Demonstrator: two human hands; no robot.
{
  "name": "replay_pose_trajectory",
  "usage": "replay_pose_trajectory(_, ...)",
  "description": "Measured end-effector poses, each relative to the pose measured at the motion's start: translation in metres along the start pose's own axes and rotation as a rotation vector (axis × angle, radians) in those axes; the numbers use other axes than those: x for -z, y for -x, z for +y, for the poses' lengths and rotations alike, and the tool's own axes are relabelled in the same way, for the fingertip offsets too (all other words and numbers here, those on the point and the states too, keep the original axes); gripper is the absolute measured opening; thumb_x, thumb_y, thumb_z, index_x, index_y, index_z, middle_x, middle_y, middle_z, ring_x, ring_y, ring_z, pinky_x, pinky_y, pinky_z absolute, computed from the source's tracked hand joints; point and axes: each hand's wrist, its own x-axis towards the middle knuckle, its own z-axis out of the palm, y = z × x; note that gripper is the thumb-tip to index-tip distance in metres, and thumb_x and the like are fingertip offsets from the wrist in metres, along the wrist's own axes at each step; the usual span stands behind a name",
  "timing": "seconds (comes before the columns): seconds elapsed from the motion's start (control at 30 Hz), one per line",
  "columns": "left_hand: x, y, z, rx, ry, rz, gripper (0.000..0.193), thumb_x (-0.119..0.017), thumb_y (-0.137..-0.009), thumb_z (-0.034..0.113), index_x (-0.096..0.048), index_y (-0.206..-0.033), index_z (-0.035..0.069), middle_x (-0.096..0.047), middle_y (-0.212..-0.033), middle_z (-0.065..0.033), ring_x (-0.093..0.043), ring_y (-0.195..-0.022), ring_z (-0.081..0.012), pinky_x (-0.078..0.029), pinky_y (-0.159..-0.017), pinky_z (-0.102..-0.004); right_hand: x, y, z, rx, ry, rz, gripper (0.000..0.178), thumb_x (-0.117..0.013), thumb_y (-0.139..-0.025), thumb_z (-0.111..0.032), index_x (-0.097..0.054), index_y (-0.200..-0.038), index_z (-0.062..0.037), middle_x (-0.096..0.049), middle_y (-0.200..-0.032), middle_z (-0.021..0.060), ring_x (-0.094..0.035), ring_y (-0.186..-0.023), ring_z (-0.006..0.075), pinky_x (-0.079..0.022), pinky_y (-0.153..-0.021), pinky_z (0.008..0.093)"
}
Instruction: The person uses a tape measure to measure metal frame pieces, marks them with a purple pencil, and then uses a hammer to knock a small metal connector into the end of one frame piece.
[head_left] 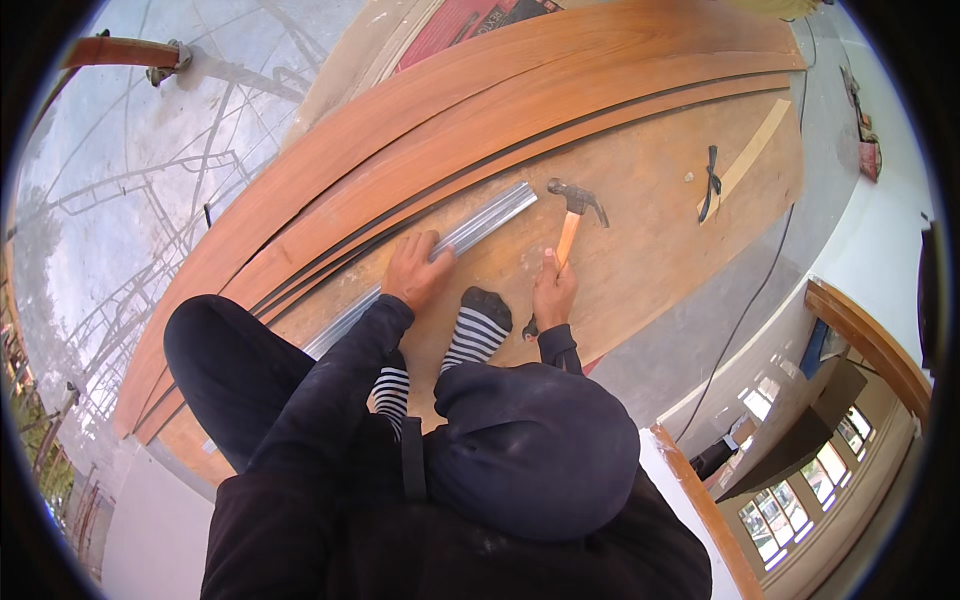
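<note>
A bundle of shiny galvanised metal channel (492, 214) lies slantwise on the plywood sheet (640, 240). Over its middle, my left hand (415, 272) is closed with the fingers bent across the top and the thumb along the near side. To its right, my right hand (553, 293) grips a claw hammer (568, 236) by its wooden handle. The dark hammer head is raised away from me, just beyond the channel's far end and apart from it. The handle's dark lower end shows below my fist.
Long brown wooden boards (480, 110) and dark strips lie beyond the channel. A black tie-like piece (711, 184) rests on a pale wood strip (762, 145) at the right. My foot in a striped sock (478, 332) is between my hands. A cable (745, 320) crosses the floor.
</note>
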Motion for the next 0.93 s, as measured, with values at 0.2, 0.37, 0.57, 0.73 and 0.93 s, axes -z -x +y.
replay_pose_trajectory(0.2,0.003,-0.005,0.008,0.183,-0.017,-0.029,0.041,-0.071,-0.079,0.03,-0.057,-0.111,0.007,-0.055,-0.103,-0.0122,-0.055,-0.095,-0.03,-0.044,-0.08,-0.0386,0.032,0.0,-0.003,-0.337,-0.178,-0.112,0.035,-0.054,-0.099,-0.034,-0.054,-0.084,-0.0027,-0.045,-0.056,-0.0001,-0.047,-0.047,0.0117,-0.04,-0.047,0.0293)
replay_pose_trajectory(0.37,0.004,-0.046,0.029,0.233,-0.065,-0.123,0.048,-0.07,-0.079,0.038,-0.059,-0.114,0.007,-0.055,-0.104,-0.0115,-0.054,-0.099,-0.0296,-0.043,-0.086,-0.0387,0.057,-0.001,0.016,0.226,0.388,0.152,0.034,-0.061,-0.094,-0.03,-0.059,-0.104,0.0019,-0.054,-0.07,0.0065,-0.055,-0.063,0.0183,-0.048,-0.062,0.034)
replay_pose_trajectory(0.57,0.024,-0.072,0.019,0.212,-0.1,-0.174,0.039,-0.071,-0.076,0.031,-0.065,-0.105,0.005,-0.059,-0.096,-0.0107,-0.059,-0.095,-0.0298,-0.047,-0.081,-0.0407,0.056,-0.021,-0.04,0.526,0.351,0.085,0.03,-0.068,-0.088,-0.021,-0.062,-0.106,0.002,-0.061,-0.094,0.0115,-0.062,-0.082,0.0204,-0.049,-0.074,0.0328)
replay_pose_trajectory(0.73,0.111,-0.104,0.017,0.379,-0.017,0.076,0.038,-0.072,-0.075,0.025,-0.065,-0.105,0.003,-0.062,-0.097,-0.0125,-0.063,-0.082,-0.0321,-0.05,-0.072,-0.0418,0.043,-0.071,-0.161,0.412,0.027,-0.34,0.031,-0.071,-0.088,-0.02,-0.064,-0.108,0.0026,-0.066,-0.095,0.0093,-0.063,-0.086,0.0148,-0.05,-0.077,0.0285)
replay_pose_trajectory(0.93,0.26,-0.125,-0.035,0.394,-0.081,0.31,0.04,-0.072,-0.08,0.026,-0.064,-0.111,0.002,-0.062,-0.105,-0.014,-0.064,-0.088,-0.0319,-0.052,-0.076,-0.0388,-0.007,-0.093,-0.326,0.674,-0.004,-0.654,0.032,-0.07,-0.089,-0.021,-0.065,-0.11,0.002,-0.068,-0.098,0.0098,-0.064,-0.088,0.0137,-0.051,-0.079,0.0268)
